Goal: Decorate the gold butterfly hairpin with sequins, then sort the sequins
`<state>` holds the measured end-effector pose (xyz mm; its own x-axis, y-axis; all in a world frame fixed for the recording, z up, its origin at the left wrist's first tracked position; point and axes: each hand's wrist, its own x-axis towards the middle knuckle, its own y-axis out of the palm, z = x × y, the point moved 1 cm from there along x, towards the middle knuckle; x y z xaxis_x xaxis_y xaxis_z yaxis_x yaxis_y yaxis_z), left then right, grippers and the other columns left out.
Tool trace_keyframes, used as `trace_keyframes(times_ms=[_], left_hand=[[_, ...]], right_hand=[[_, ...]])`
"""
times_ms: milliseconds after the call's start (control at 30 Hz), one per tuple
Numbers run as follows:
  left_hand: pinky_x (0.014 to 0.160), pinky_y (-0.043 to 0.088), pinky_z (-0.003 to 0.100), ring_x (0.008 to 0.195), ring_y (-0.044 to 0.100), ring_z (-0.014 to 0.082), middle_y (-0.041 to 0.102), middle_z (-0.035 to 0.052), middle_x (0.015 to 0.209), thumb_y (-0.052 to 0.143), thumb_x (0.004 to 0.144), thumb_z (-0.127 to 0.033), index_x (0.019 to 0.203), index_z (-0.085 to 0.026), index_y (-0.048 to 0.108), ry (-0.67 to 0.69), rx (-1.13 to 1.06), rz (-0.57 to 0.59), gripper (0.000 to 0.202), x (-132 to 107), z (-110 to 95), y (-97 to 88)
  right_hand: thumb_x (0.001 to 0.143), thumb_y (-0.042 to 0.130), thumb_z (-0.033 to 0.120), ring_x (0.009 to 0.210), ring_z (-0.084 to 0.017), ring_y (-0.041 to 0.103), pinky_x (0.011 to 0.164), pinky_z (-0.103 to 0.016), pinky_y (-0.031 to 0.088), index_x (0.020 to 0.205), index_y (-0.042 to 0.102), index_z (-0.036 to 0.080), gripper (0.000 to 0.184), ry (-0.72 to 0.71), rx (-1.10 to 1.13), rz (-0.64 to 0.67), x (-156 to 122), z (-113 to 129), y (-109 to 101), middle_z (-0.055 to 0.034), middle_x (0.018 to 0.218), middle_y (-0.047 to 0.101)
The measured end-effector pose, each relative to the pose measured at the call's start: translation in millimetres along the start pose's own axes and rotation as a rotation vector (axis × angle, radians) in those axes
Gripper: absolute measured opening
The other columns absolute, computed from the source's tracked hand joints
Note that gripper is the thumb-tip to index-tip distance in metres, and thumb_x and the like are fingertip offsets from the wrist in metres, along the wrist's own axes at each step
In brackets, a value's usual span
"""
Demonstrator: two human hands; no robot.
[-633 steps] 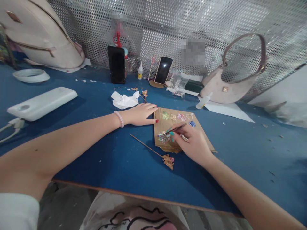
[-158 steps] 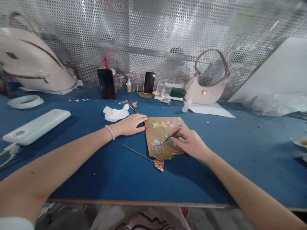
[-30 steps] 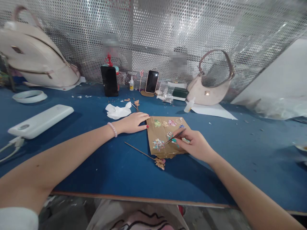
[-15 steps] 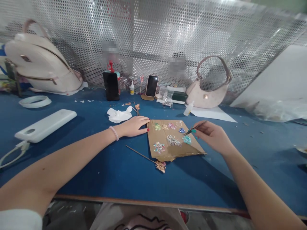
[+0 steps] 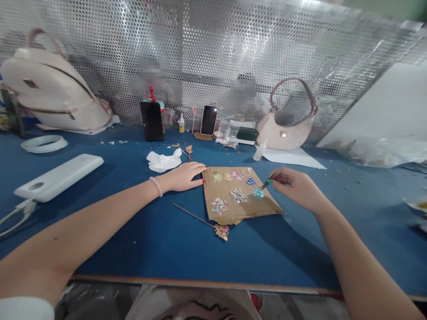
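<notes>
A brown cardboard piece (image 5: 267, 205) lies on the blue table (image 5: 167, 240) with several small piles of coloured sequins (image 5: 238, 195) on it. My left hand (image 5: 185, 174) rests flat, fingers stretched out, against the cardboard's left edge. My right hand (image 5: 296, 186) is pinched on thin tweezers (image 5: 271, 178) whose tip points down at a teal sequin pile (image 5: 257, 193). A gold hairpin with a butterfly head (image 5: 221, 231) lies just in front of the cardboard.
A white power bank (image 5: 58, 176) and tape ring (image 5: 43, 143) lie at left. A crumpled tissue (image 5: 163, 161), two propped phones (image 5: 152, 121), a glue bottle (image 5: 259, 151), a handbag (image 5: 287, 129) and a backpack (image 5: 53, 93) stand along the perforated metal wall.
My right hand has moved from the cardboard's middle to its right side, uncovering more sequin piles; the tweezers' tip has dipped toward the teal pile. My left hand has stayed put.
</notes>
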<state>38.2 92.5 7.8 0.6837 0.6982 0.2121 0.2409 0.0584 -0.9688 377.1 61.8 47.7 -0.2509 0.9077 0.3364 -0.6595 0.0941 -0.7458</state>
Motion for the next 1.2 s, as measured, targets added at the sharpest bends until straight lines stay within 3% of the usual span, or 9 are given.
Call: trace_keyframes(times_ms=[200, 300, 500, 1200], left_hand=[[0.105, 0.029, 0.035, 0.126, 0.037, 0.0218, 0.040, 0.0102, 0.138, 0.036, 0.093, -0.048, 0.132, -0.016, 0.039, 0.012, 0.003, -0.002, 0.050, 0.5, 2.0, 2.1], [0.106, 0.028, 0.034, 0.126, 0.036, 0.0211, 0.039, 0.0095, 0.138, 0.035, 0.093, -0.049, 0.133, -0.017, 0.038, 0.015, 0.001, -0.002, 0.051, 0.2, 2.9, 2.9], [0.106, 0.027, 0.034, 0.127, 0.035, 0.0210, 0.039, 0.0094, 0.139, 0.033, 0.093, -0.050, 0.133, -0.017, 0.038, 0.018, -0.007, -0.006, 0.052, 0.1, 4.3, 3.9], [0.106, 0.027, 0.034, 0.127, 0.035, 0.0213, 0.039, 0.0095, 0.139, 0.031, 0.093, -0.052, 0.134, -0.017, 0.036, 0.014, -0.007, 0.003, 0.054, 0.1, 5.3, 5.0]], right_hand=[[0.073, 0.056, 0.033, 0.067, -0.019, 0.061, 0.063, -0.035, 0.050, 0.082, 0.057, 0.020, 0.016, -0.001, 0.047, -0.022, -2.6, 20.2, 8.4, -0.0049, 0.075, 0.066], [0.075, 0.056, 0.032, 0.067, -0.018, 0.062, 0.063, -0.033, 0.050, 0.083, 0.058, 0.019, 0.016, -0.056, 0.158, 0.015, -8.2, 39.5, 22.4, -0.0057, 0.077, 0.067], [0.078, 0.051, 0.025, 0.070, -0.018, 0.062, 0.062, -0.032, 0.049, 0.078, 0.060, 0.020, 0.010, -0.188, 0.072, 0.164, -18.5, 64.1, 51.9, -0.0062, 0.085, 0.068], [0.079, 0.050, 0.027, 0.068, -0.017, 0.061, 0.060, -0.031, 0.048, 0.086, 0.060, 0.019, 0.015, -0.109, 0.064, 0.187, -17.8, 58.3, 60.8, -0.0048, 0.080, 0.066]])
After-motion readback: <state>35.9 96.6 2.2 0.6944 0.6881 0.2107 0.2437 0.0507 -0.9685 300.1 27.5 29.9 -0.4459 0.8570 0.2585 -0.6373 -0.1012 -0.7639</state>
